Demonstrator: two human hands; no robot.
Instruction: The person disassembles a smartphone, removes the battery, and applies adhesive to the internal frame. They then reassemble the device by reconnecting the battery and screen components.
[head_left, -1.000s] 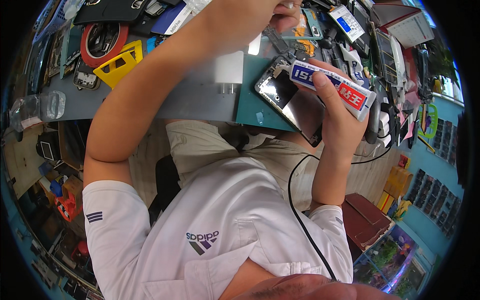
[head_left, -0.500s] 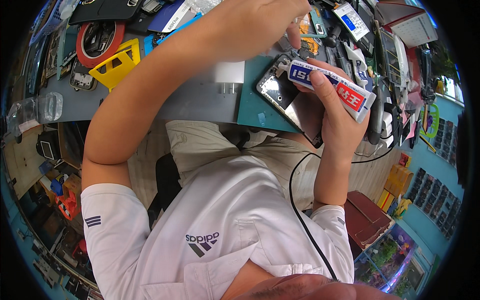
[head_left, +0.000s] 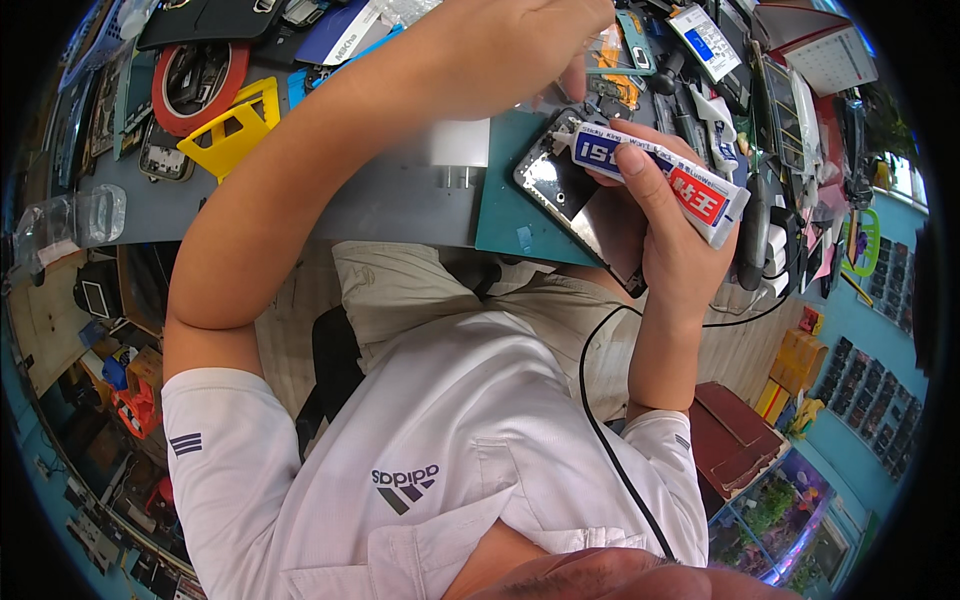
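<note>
My right hand (head_left: 685, 215) is closed around a white, blue and red glue tube (head_left: 650, 175), thumb on top. Its narrow nozzle points left, over the upper end of a black phone frame (head_left: 610, 225) with a shiny inner face. The phone slants on a teal work mat (head_left: 510, 215), its lower end next to my right wrist. My left hand (head_left: 530, 55) reaches across above the desk at the upper middle. Its visible fingers are curled, one pointing down near the phone's top end; what they hold, if anything, is hidden.
A yellow plastic holder (head_left: 235, 130) and a red tape ring (head_left: 200, 90) lie on the left. At the back right are a white-and-blue battery (head_left: 703, 43), a teal phone frame (head_left: 635, 45) and tools. A black cable (head_left: 600, 420) hangs across my lap.
My left hand has shifted slightly left. The tube has tilted a little and its nozzle end has moved slightly left; my right hand still grips it. The phone has barely moved.
</note>
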